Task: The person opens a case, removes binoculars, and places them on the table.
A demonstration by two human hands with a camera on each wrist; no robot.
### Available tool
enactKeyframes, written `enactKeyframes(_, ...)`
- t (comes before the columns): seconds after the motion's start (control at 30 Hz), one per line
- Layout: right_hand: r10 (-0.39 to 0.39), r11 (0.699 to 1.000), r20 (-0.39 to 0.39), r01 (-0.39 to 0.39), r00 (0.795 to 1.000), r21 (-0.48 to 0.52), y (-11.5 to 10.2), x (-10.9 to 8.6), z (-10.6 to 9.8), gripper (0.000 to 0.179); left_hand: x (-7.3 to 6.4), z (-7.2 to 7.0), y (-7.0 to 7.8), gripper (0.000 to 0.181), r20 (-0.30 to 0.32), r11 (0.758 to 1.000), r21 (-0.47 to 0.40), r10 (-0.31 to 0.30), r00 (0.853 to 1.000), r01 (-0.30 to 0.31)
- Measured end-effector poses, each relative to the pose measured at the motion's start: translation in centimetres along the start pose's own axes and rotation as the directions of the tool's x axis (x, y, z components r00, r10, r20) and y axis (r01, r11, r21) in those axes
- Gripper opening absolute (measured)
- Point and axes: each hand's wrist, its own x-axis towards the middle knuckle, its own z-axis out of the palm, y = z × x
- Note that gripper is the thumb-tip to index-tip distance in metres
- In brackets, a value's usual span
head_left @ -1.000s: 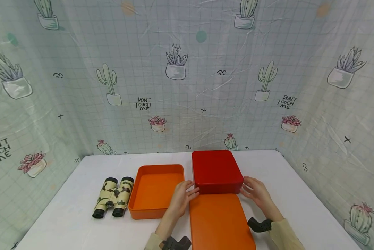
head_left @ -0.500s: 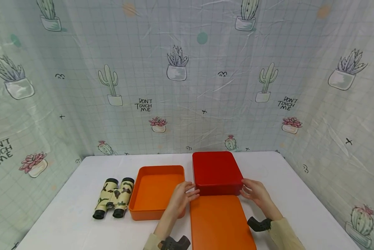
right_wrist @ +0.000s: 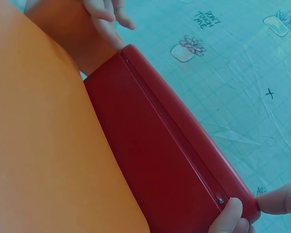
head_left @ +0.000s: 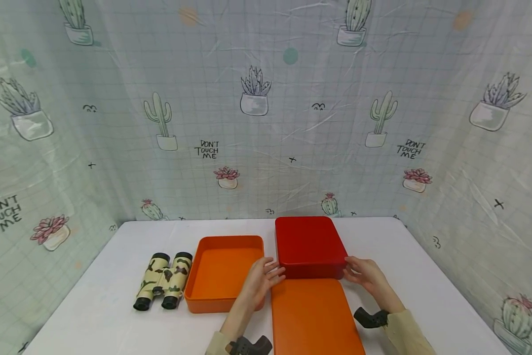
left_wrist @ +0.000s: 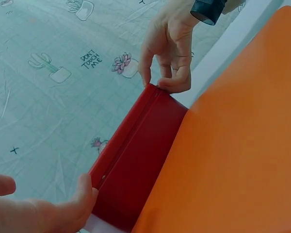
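A closed red box (head_left: 310,241) with a seam below its lid stands at the back of the white table. At its near right corner, my right hand (head_left: 369,278) pinches the lid's edge, and the right wrist view shows the thumb and a finger on the red lid (right_wrist: 184,119). My left hand (head_left: 259,281) touches the box's near left corner with its fingers loosely extended. Directly in front of the box lies a flat orange lid or upturned tray (head_left: 312,315). In the left wrist view, the orange surface (left_wrist: 242,141) lies along the box's front side.
To the left is an open orange tray (head_left: 223,301), partly behind my left forearm. Camouflage-patterned binoculars (head_left: 164,281) lie left of it. A cactus-printed curtain (head_left: 266,133) hangs around the back and sides of the white table (head_left: 93,296).
The view has tilted slightly. My right fingertips have come in a little onto the red box's corner; the left hand stays at the other corner. The box has not visibly moved.
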Motion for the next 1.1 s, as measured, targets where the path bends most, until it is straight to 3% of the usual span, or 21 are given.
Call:
enactKeyframes(0.13,0.01,1.0,-0.006,-0.01,1.0,-0.012,0.0,0.0,-0.1,0.044,0.1,0.0,-0.1,0.054,-0.003,1.0,-0.002,0.005,1.0,-0.005)
enactKeyframes(0.43,0.013,0.999,0.009,-0.013,1.0,-0.043,-0.2,0.1,-0.3,0.05,0.1,0.1,0.1,0.053,-0.016,1.0,-0.029,0.005,1.0,-0.006)
enactKeyframes(0.8,0.028,0.998,0.013,-0.027,1.0,-0.051,-0.6,-0.1,-0.5,0.045,0.4,0.3,0.3,0.048,-0.026,0.998,-0.07,-0.005,1.0,0.003)
enactKeyframes(1.1,0.018,0.999,0.038,-0.017,0.999,-0.039,-1.3,0.0,-0.4,0.046,0.6,0.4,-0.1,0.054,0.022,0.992,-0.117,-0.034,0.999,0.036)
